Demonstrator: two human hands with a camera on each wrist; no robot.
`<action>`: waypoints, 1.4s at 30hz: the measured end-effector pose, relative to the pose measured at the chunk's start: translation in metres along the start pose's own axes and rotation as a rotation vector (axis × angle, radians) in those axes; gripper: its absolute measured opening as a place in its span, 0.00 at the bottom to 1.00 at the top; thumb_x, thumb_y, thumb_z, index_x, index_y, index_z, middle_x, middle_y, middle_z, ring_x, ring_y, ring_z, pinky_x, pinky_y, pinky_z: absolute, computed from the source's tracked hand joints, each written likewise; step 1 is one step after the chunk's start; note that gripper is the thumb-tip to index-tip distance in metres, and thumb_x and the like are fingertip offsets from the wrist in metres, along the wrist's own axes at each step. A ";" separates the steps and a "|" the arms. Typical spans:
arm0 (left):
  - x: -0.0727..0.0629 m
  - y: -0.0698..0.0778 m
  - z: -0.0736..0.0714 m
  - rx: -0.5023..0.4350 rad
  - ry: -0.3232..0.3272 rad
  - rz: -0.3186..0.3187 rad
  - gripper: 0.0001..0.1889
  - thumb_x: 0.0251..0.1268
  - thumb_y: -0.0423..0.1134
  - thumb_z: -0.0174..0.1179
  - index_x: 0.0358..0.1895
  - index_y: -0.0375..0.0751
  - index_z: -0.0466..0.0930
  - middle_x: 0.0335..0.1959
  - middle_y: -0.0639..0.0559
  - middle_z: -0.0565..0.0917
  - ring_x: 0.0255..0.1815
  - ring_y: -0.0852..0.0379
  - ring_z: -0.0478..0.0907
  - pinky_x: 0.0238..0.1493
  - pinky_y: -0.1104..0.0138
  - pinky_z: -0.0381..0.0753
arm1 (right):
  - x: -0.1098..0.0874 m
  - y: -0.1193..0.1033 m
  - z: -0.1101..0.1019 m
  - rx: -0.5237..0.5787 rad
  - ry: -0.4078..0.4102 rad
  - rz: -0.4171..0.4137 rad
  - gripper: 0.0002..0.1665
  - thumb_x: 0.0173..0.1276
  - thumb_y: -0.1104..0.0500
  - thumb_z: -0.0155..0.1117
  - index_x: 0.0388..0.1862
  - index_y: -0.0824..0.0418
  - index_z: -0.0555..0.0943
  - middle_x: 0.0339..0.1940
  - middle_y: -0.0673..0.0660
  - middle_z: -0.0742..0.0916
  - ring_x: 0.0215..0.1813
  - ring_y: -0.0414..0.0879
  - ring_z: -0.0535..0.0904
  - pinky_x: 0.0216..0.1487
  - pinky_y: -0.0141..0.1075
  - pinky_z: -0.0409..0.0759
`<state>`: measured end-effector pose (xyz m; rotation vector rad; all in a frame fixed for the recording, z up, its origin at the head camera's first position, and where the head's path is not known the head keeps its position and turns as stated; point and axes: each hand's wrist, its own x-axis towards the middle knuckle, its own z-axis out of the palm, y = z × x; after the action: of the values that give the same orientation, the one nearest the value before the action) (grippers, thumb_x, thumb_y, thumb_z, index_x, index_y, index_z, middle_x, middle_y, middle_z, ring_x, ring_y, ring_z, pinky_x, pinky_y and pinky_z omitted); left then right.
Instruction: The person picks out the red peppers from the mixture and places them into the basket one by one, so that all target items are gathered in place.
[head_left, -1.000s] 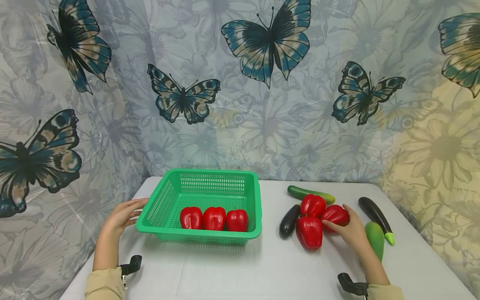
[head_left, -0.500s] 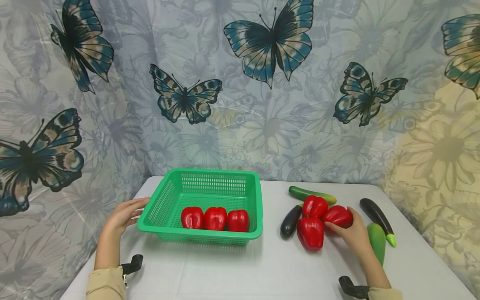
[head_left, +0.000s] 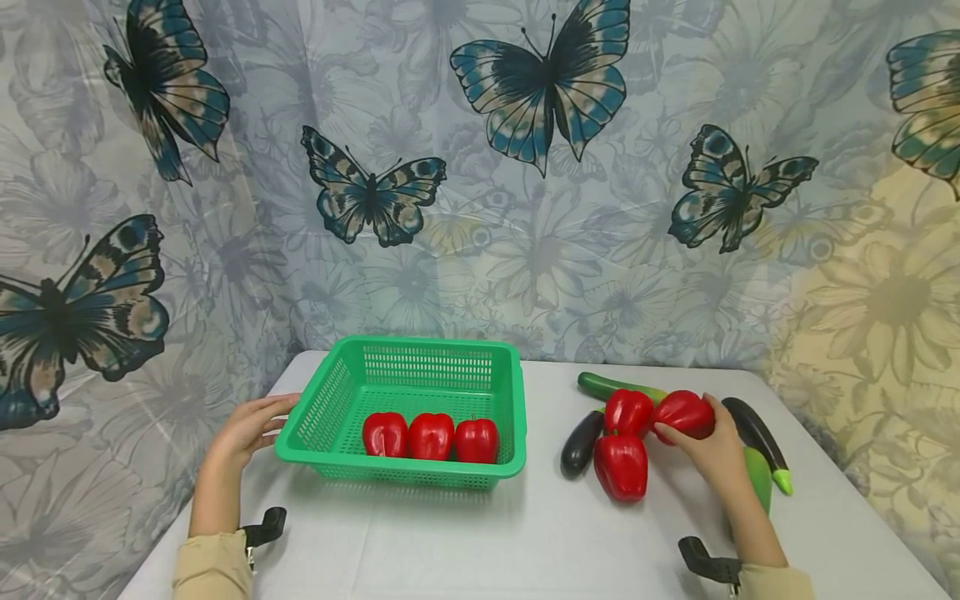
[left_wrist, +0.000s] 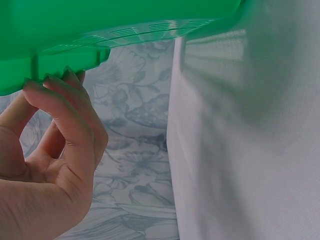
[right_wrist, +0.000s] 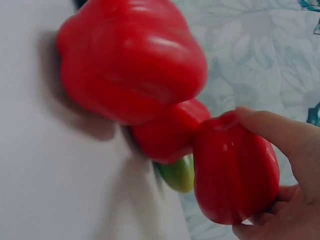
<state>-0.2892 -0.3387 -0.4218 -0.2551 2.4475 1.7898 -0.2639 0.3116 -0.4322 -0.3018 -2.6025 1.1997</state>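
Right fingers (right_wrist: pixel 270 127): parted to pepper width, thumb on the left side, the others curled round the right; we see them holding one red pepper (head_left: pixel 685 414).
Held pepper: raised off the surface (head_left: pixel 525 542), just beside the far loose pepper (head_left: pixel 628 412); we can't call contact between the two.
Right hand (head_left: pixel 712 450): in from the near right, right forearm (head_left: pixel 753 529) slanting up and left.
Left fingers (left_wrist: pixel 75 130): loosely bent, tips touching the left rim of the green basket (head_left: pixel 405 471).
Left hand (head_left: pixel 246 429): turned right toward that rim, left forearm (head_left: pixel 215 496) close to upright in our head view.
Basket load: three red peppers (head_left: pixel 431 437) in a row along the near wall.
Near loose pepper (head_left: pixel 621 467): on the surface, in front of the far one.
Left eggplant (head_left: pixel 580 446): just left of both.
Cucumber (head_left: pixel 609 384): behind them, partly covered.
Right eggplant (head_left: pixel 760 439): beyond the right hand; green vegetable (head_left: pixel 760 473) below it, part-hidden by the forearm.
Backdrop (head_left: pixel 536 283): butterfly-print cloth.
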 end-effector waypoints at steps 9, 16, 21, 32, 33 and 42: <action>0.000 0.000 0.001 0.015 0.005 -0.002 0.38 0.67 0.59 0.59 0.70 0.34 0.67 0.45 0.68 0.78 0.42 0.71 0.78 0.48 0.68 0.83 | 0.004 -0.019 -0.001 0.034 0.020 -0.013 0.58 0.66 0.47 0.66 0.79 0.70 0.42 0.72 0.77 0.60 0.69 0.72 0.60 0.61 0.65 0.73; 0.000 -0.001 0.001 0.025 0.005 -0.008 0.39 0.66 0.59 0.60 0.70 0.34 0.67 0.47 0.66 0.78 0.44 0.70 0.78 0.49 0.67 0.82 | 0.009 -0.041 0.006 0.083 -0.004 -0.051 0.60 0.65 0.48 0.68 0.79 0.68 0.41 0.74 0.75 0.59 0.72 0.71 0.59 0.64 0.64 0.70; 0.001 -0.003 0.000 0.036 0.007 -0.007 0.39 0.66 0.60 0.59 0.70 0.35 0.67 0.52 0.62 0.77 0.47 0.68 0.77 0.51 0.66 0.82 | 0.016 -0.057 0.014 0.104 -0.030 -0.077 0.59 0.65 0.48 0.68 0.80 0.66 0.41 0.75 0.74 0.59 0.73 0.70 0.59 0.65 0.63 0.69; 0.002 -0.002 0.001 0.018 0.003 -0.015 0.38 0.66 0.59 0.60 0.70 0.35 0.67 0.48 0.66 0.78 0.44 0.70 0.78 0.49 0.66 0.83 | 0.025 -0.083 0.037 0.139 -0.082 -0.124 0.59 0.65 0.48 0.68 0.80 0.63 0.42 0.76 0.71 0.60 0.74 0.68 0.58 0.65 0.62 0.70; 0.002 -0.002 0.001 0.016 0.003 -0.014 0.38 0.66 0.59 0.60 0.70 0.35 0.67 0.47 0.66 0.78 0.44 0.70 0.78 0.49 0.67 0.83 | 0.026 -0.085 0.039 0.140 -0.086 -0.122 0.59 0.65 0.47 0.68 0.80 0.63 0.42 0.76 0.70 0.59 0.74 0.68 0.58 0.65 0.62 0.70; 0.001 -0.001 0.001 0.011 0.005 -0.010 0.38 0.66 0.59 0.60 0.70 0.34 0.67 0.47 0.67 0.78 0.44 0.70 0.78 0.49 0.67 0.83 | 0.030 -0.101 0.062 0.197 -0.120 -0.149 0.59 0.64 0.47 0.70 0.80 0.60 0.43 0.77 0.67 0.60 0.75 0.64 0.57 0.65 0.60 0.72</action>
<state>-0.2903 -0.3385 -0.4234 -0.2709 2.4541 1.7742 -0.3204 0.2121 -0.3894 0.0031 -2.5250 1.4458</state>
